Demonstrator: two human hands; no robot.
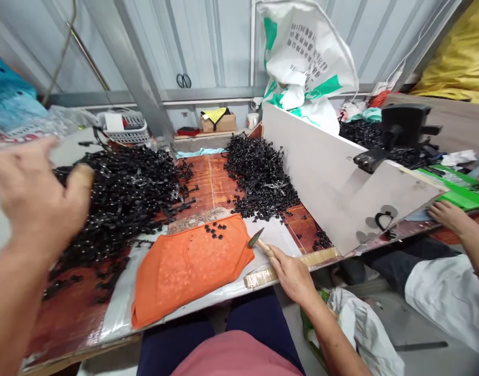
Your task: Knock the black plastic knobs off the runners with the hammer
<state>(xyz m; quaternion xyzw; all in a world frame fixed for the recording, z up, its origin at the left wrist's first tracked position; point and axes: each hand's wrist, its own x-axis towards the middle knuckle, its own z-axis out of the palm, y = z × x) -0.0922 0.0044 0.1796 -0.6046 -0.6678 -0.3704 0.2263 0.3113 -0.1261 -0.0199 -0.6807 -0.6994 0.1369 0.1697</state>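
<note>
My left hand (39,193) is raised at the left with fingers stretched out and thumb apart, holding nothing I can see. It is slightly blurred, and a tan covering shows on the thumb tip. Beyond it lies a large heap of small black plastic parts (133,188). My right hand (292,271) grips the wooden handle of a small knife (257,237), its short dark blade pointing up and left over the edge of an orange cloth (184,261). Several tiny black pieces (215,231) rest on that cloth. Behind the knife stands a second heap of small black pieces (260,177).
A grey board (321,172) divides the table on the right, with a black clamp-like object (399,136) on top. Past it, a co-worker's hand (448,214) is beside a green tray (458,188). A white basket (127,128) and a small cardboard box (218,122) stand at the back.
</note>
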